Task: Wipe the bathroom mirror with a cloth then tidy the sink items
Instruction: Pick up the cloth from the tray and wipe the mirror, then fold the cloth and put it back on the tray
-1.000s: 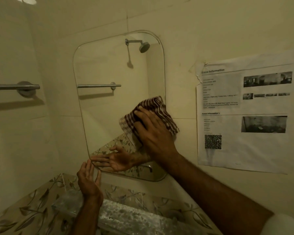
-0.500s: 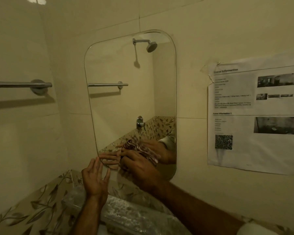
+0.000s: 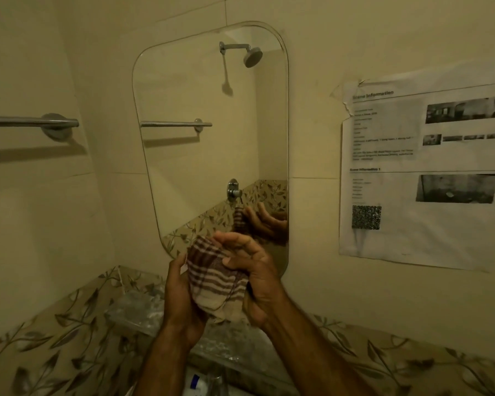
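We see the cloth (image 3: 216,281), striped brown and pale, bunched up between both hands just in front of the lower edge of the mirror (image 3: 200,155) and off the glass. The left hand (image 3: 180,298) cups it from the left and below, fingers curled around the bundle. The right hand (image 3: 250,272) closes over it from the right, with the thumb and fingers pressed into the fabric on top. Both hands have hold of the cloth, neither one fully closed.

The mirror hangs on the pale tiled wall, tall with rounded corners. In it we see the reflection of a shower head, a rail, a tap valve and, low on the right, the hands and cloth again.

Left of the mirror a towel bar (image 3: 32,122) is fixed to the side wall. To the right, well apart from the glass, a printed sheet (image 3: 423,172) with photos and a QR code is stuck to the wall, one top corner torn.

Below the hands runs a band of leaf-patterned tile (image 3: 69,338), and against it a clear shelf (image 3: 135,312), cloudy with marks. At the bottom edge, between the forearms, we catch part of a white item with a blue mark (image 3: 196,382); we cannot tell what it is.
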